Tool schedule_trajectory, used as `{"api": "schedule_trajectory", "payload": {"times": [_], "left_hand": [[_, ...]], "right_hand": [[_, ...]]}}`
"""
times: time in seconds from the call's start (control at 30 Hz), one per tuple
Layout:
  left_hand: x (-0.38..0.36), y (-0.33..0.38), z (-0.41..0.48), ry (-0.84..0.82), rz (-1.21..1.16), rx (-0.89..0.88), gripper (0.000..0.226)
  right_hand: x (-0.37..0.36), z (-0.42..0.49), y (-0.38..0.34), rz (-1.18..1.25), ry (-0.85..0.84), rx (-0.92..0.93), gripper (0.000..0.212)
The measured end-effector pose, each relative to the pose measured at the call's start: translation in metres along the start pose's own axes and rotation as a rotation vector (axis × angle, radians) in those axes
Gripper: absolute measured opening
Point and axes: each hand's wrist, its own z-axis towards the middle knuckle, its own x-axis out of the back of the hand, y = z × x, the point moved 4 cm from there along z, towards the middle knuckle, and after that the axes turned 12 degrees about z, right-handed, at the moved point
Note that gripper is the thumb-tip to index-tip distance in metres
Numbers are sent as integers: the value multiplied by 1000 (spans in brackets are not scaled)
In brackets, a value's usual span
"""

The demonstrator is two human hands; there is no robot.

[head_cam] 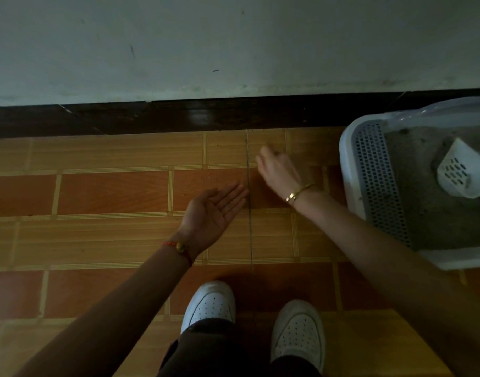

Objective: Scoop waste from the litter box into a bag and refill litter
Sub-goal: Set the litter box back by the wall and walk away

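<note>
White plastic litter box (pixel 347 170) low at the right edge, down on the floor, close to the wall. Cut off by the side of the picture, so only part seen. Inside: a grey step with lots of little holes (pixel 377 180), then grey sandy litter (pixel 413 170) with a few small lumps. On top of the litter, a white plastic scoop with slots (pixel 460 170), lying flat, handle running off to the right. Not touched by any hand.

Just left of the box, the right hand (pixel 281 171), above the floor, back side up, with a thin gold bracelet (pixel 298 192) at the wrist. Fingers (pixel 263 156) blurry, so cannot tell if bent or straight. Nothing clearly held.

Further left, the left hand (pixel 213 210), palm up, fingers (pixel 233 195) straight and close together, holding nothing. A red string bracelet (pixel 177 246) at that wrist.

Under both hands, an orange and tan tiled floor (pixel 111 191). At the bottom, two white shoes (pixel 210 303). Past the tiles, a dark shiny strip (pixel 151 115) along the foot of a pale wall (pixel 233 44).

Looks like the very start: no scooping yet. No bag in sight, no fresh litter in sight either.

Next, most likely: reach right and take the scoop by its handle. Also needed: a bag, held open near the box, so no lumps drop on the tiles.
</note>
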Motion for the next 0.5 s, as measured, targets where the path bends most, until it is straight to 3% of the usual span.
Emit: {"api": "schedule_trajectory", "payload": {"times": [0.1, 0.17, 0.23, 0.37, 0.5], "left_hand": [[-3, 3, 3, -8, -14, -14, 38], [-4, 6, 4, -12, -7, -25, 37], [-5, 9, 4, -23, -12, -33, 38], [-3, 14, 1, -20, -15, -32, 41], [5, 17, -1, 16, -31, -39, 41]], "right_hand": [[-12, -32, -48, 213, 18, 338, 18], [-13, -43, -54, 221, 67, 420, 15], [-4, -34, -46, 263, 22, 310, 18], [14, 2, -29, 53, 13, 88, 30], [6, 23, -16, -368, -39, 46, 41]]}}
